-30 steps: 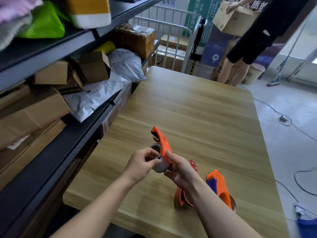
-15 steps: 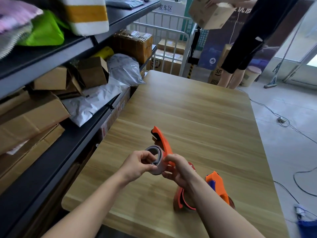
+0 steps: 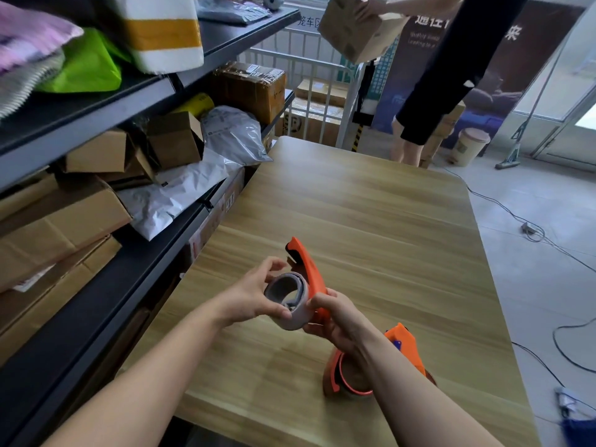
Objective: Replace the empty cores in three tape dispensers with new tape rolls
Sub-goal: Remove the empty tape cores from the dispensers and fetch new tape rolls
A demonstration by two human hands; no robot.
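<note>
Above the wooden table (image 3: 371, 201), my right hand (image 3: 335, 321) grips an orange tape dispenser (image 3: 308, 269) by its lower body, its nose pointing up and away. My left hand (image 3: 254, 295) holds a grey cardboard core (image 3: 288, 300) by its rim, at the dispenser's left side and touching it. Two more orange dispensers lie on the table under my right forearm: one (image 3: 337, 374) with a roll in it, another (image 3: 408, 346) partly hidden to its right.
A black shelf rack (image 3: 129, 111) full of cardboard boxes and white mail bags runs along the table's left edge. At the far end stands a person (image 3: 451, 69) holding a box. Cables trail over the floor on the right.
My left hand has drawn the grey core sideways out of the dispenser, so its open ring now faces me. The person at the back lifted the box higher.
</note>
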